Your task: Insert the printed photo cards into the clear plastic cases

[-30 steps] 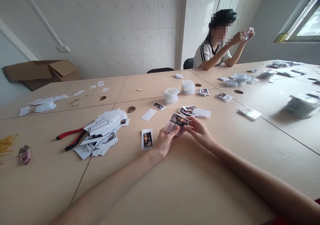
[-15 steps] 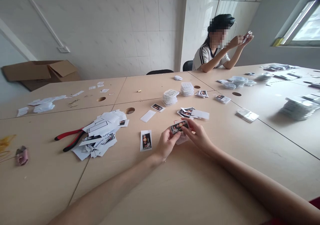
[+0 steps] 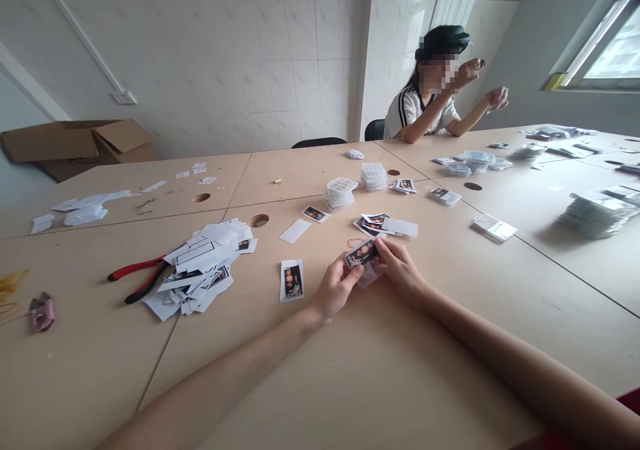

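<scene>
Between my two hands is a small black printed card with orange and white marks. My left hand grips its left end, thumb on the lower front edge. At the card's right end, the thumb and fingers of my right hand are closed on it. Below the card shows a clear plastic piece, partly hidden by my hands; I cannot tell whether it is held or lies on the table. A similar black card on a white slip lies left of my left hand. Beyond my hands sits a small pile of printed cards.
A heap of white paper scraps covers red-and-black handled pliers at left. Stacks of clear plastic cases stand mid-table, more cases at right. A co-worker sits across the far side. A cardboard box stands far left.
My right thumb has moved off the card's front to its upper right edge, and the card has tilted slightly. The co-worker's hands have moved apart.
</scene>
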